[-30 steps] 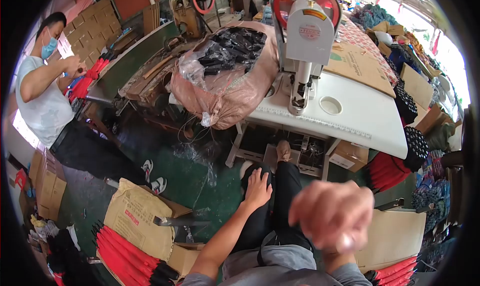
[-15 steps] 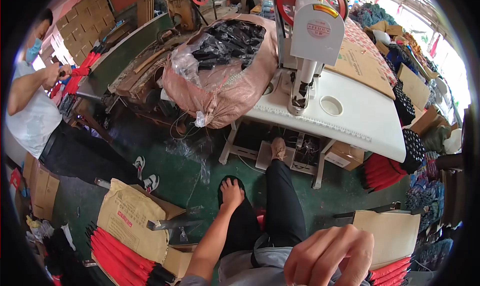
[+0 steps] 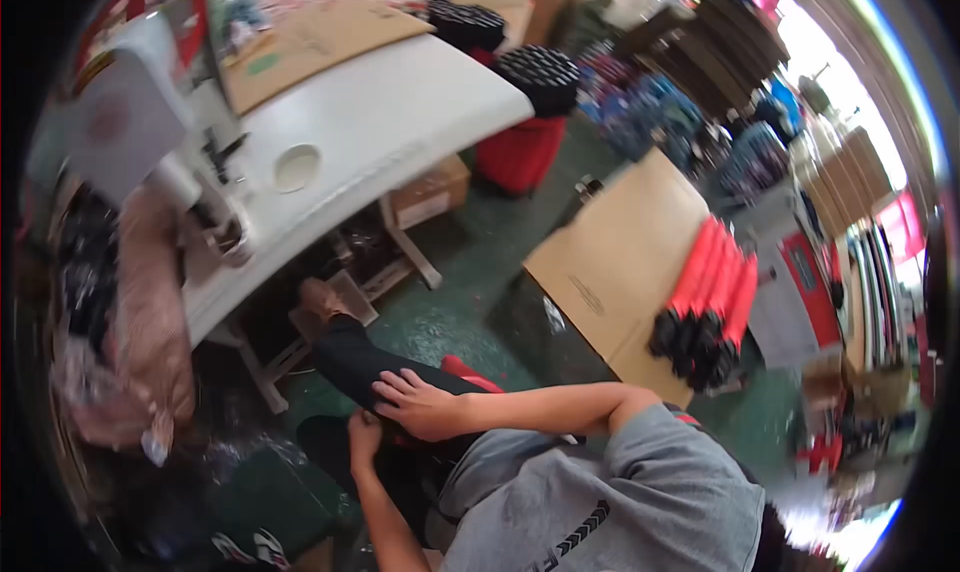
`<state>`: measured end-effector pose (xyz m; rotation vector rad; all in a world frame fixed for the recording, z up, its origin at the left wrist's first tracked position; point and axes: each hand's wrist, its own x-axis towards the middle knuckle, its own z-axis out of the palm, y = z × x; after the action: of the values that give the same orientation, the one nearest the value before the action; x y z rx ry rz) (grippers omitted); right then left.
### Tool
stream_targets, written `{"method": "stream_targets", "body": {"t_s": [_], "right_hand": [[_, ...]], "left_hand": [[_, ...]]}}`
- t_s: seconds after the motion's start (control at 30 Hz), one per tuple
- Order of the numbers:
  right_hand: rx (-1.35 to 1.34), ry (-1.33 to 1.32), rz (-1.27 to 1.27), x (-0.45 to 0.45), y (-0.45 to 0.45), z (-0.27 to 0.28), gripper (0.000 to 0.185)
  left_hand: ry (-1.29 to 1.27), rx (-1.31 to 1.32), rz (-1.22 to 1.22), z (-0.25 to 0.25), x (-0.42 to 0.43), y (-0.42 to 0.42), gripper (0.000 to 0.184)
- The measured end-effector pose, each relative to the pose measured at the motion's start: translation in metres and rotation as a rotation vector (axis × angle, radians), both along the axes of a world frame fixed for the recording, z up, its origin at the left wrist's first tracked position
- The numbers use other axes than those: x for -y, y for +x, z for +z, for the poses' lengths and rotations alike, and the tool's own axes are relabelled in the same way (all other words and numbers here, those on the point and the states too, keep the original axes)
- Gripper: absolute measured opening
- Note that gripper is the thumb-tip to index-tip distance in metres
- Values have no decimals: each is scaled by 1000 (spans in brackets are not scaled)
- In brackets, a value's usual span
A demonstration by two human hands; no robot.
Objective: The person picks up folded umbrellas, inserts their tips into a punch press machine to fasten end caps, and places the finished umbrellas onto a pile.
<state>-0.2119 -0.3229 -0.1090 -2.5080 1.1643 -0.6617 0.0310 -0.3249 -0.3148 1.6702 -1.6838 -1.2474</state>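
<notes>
My right hand lies open on my right thigh, in dark trousers, its fingers spread and nothing in them. Just below it, my left hand is close to the inner side of the same leg. Its fingers look bent, but they are small and partly hidden, so their hold is unclear. My right foot rests on the treadle under a white-topped sewing machine table. The sewing machine at the left is blurred.
Red folded umbrellas with black ends lie on a cardboard sheet to my right. A large woven sack bulges at the left. A cardboard box and red-and-black bundles stand by the table. Cartons and goods fill the background.
The view has swung right, so the table now appears at the left. My right hand has come down from near the camera onto my thigh. My left hand has moved inward from the left knee.
</notes>
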Motion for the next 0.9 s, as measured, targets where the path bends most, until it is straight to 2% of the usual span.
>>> {"method": "stream_targets", "body": {"t_s": [0.03, 0.07, 0.13, 0.2, 0.23, 0.3, 0.33, 0.4, 0.47, 0.53, 0.6, 0.63, 0.7, 0.73, 0.8, 0.9], "right_hand": [[-81, -135, 95, -16, -12, -11, 46], [-81, -112, 44, -18, -26, -4, 46], [260, 358, 46, -8, -77, 10, 40], [255, 434, -494, -17, -132, 30, 37], [270, 276, -629, -22, -166, 33, 34], [203, 151, -893, -38, -228, 61, 27], [148, -79, -982, -48, -267, 56, 24], [124, -156, -1291, -69, -340, 52, 25], [-156, -162, -1472, -97, -405, 45, 37], [-361, 57, -1676, -126, -457, 23, 59], [-410, 422, -1892, -140, -478, 22, 85], [-411, 427, -1883, -147, -486, 19, 85], [-349, 575, -2087, -156, -500, 3, 106], [-347, 577, -2074, -156, -504, -1, 106], [-410, 780, -2165, -153, -508, -6, 118], [-322, 797, -2194, -161, -532, -26, 123]], "left_hand": [[18, 8, -57, 3, 4, 4, 19], [32, 42, -25, 11, 5, 6, 22], [67, 75, -18, 15, 1, -5, 26], [102, -37, -44, 12, 1, -6, 33], [111, -94, -51, 10, 7, -7, 37], [127, -100, -92, 3, 15, -3, 37], [135, -115, -105, -2, 17, -4, 37], [154, -131, -124, -2, 17, -12, 37], [157, -169, -115, 14, 20, -23, 39], [159, -179, -96, 16, 20, -19, 39], [139, -158, -85, 4, 18, -14, 38], [129, -148, -81, -1, 17, -10, 38], [158, -137, -71, 10, 14, -16, 38], [184, -128, -69, 18, 14, -20, 39], [206, -116, -54, 15, 12, -13, 39], [202, -40, -65, 1, 12, -6, 36]]}}
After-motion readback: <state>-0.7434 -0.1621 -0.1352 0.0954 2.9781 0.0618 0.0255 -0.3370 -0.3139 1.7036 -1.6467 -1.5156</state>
